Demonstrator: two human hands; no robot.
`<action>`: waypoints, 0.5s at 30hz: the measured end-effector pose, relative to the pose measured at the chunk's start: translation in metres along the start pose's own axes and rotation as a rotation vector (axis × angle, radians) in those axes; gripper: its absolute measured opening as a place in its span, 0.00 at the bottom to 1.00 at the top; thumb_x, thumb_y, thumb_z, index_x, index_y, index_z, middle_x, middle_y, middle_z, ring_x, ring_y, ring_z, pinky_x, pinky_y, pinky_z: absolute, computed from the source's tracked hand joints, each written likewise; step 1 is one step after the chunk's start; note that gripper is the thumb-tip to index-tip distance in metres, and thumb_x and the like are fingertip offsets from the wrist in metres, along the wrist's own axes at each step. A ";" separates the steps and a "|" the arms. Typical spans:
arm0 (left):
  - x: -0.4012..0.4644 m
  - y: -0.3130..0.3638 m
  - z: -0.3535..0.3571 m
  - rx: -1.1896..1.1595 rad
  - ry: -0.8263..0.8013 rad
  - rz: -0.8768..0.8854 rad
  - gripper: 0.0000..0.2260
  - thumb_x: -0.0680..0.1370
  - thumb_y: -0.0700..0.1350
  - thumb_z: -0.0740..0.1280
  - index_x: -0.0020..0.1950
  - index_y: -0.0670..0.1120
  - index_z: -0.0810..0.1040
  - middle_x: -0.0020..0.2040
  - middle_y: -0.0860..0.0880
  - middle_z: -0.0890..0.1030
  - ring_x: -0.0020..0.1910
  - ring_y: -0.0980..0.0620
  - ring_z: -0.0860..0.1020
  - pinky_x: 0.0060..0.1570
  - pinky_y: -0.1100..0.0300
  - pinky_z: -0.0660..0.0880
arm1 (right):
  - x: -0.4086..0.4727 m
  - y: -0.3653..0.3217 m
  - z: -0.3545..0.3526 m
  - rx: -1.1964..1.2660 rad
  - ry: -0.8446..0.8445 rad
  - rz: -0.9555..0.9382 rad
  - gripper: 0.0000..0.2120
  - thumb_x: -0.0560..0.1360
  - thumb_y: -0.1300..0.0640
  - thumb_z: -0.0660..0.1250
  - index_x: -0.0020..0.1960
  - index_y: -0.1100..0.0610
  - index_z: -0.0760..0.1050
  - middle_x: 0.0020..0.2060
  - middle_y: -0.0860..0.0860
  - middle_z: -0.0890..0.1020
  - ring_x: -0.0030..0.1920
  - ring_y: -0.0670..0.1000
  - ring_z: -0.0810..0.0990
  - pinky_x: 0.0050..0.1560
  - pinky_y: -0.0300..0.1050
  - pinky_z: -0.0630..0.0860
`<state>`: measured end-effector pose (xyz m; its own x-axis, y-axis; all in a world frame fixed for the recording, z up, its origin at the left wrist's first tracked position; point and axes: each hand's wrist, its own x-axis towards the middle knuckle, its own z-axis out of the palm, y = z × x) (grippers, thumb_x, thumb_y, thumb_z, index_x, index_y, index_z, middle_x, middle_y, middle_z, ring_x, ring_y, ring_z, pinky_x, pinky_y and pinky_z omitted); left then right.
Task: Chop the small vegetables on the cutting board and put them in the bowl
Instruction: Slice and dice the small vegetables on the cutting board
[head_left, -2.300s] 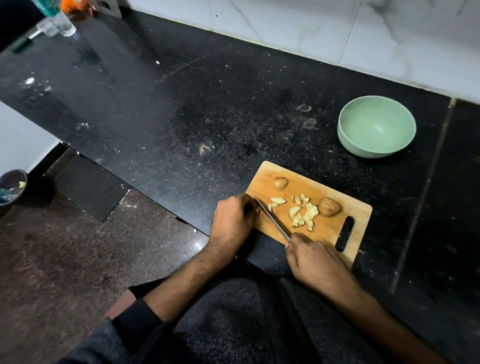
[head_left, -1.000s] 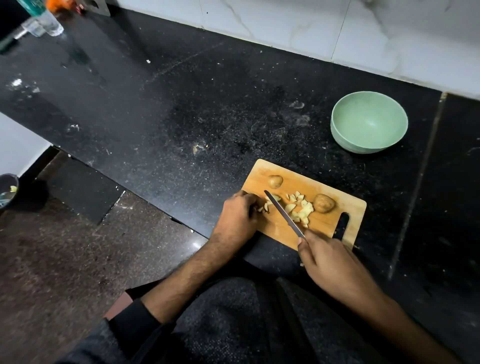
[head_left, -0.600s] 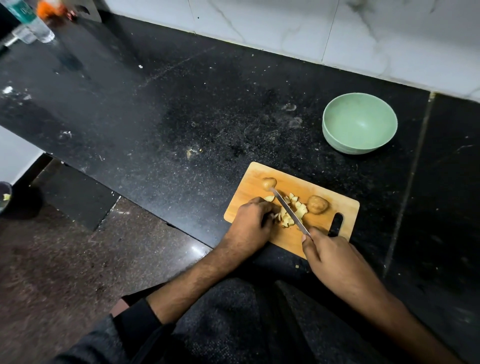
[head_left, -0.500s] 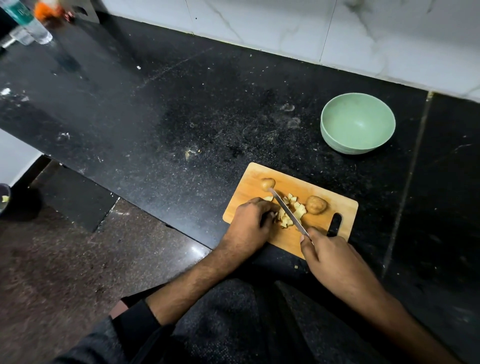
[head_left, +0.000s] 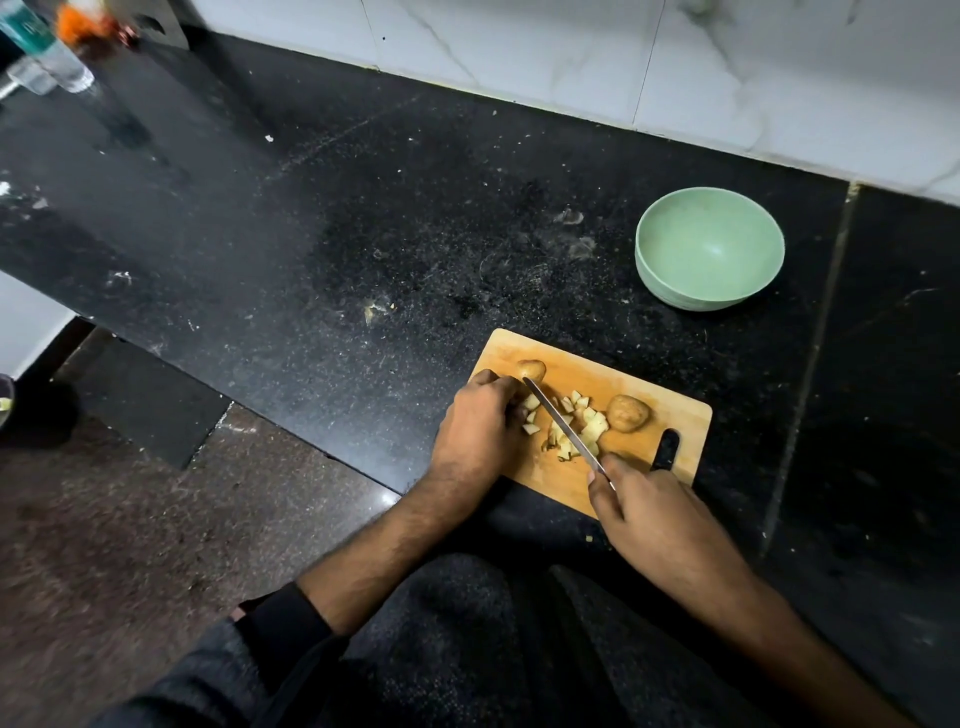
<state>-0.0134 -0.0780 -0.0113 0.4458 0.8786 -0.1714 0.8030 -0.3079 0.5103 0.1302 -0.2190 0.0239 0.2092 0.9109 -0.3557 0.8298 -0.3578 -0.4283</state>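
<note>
The right hand (head_left: 654, 519) has its grip wrapped around the handle of a knife (head_left: 563, 434), whose thin blade slants up and to the left across a heap of chopped pieces (head_left: 576, 428) at the centre of the cutting board (head_left: 670, 410). The left hand (head_left: 480, 431) lies on the board's left part with fingers curled over a few cut pieces beside the blade; whether its grip actually pinches one cannot be told. Two whole small vegetables sit on the board: one (head_left: 531, 370) at its upper left, just beyond the knife tip, the other (head_left: 628, 413) just right of the heap, near the board's handle slot. The board lies at the lower centre-right of the frame, at the near edge of the black counter (head_left: 311, 234). The pale green bowl (head_left: 709, 249) stands on the counter to the upper right of the board, apart from it, with nothing visible inside. A plastic bottle (head_left: 52, 52) stands at the upper left corner of the frame.
</note>
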 end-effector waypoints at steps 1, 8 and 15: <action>0.001 0.001 0.000 0.025 -0.005 0.004 0.07 0.78 0.43 0.68 0.56 0.47 0.80 0.51 0.48 0.77 0.48 0.44 0.79 0.47 0.48 0.78 | 0.000 0.000 0.000 0.000 -0.005 0.000 0.11 0.84 0.46 0.53 0.50 0.48 0.70 0.31 0.45 0.75 0.30 0.42 0.75 0.33 0.40 0.72; -0.003 -0.011 -0.005 -0.014 0.025 -0.114 0.07 0.73 0.48 0.70 0.47 0.47 0.79 0.45 0.49 0.79 0.44 0.48 0.79 0.44 0.53 0.78 | 0.004 -0.005 0.007 0.030 -0.039 -0.030 0.10 0.84 0.46 0.52 0.52 0.48 0.70 0.33 0.45 0.76 0.32 0.41 0.76 0.36 0.40 0.74; -0.013 -0.027 -0.015 -0.206 0.030 -0.331 0.06 0.75 0.50 0.73 0.41 0.48 0.83 0.36 0.54 0.82 0.36 0.57 0.80 0.32 0.72 0.68 | 0.011 -0.016 0.018 -0.002 -0.094 -0.093 0.11 0.84 0.50 0.53 0.53 0.53 0.71 0.31 0.44 0.73 0.30 0.41 0.71 0.35 0.37 0.69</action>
<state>-0.0467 -0.0753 -0.0101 0.1611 0.9295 -0.3319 0.8041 0.0714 0.5902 0.1096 -0.2072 0.0123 0.0814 0.9168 -0.3909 0.8445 -0.2717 -0.4616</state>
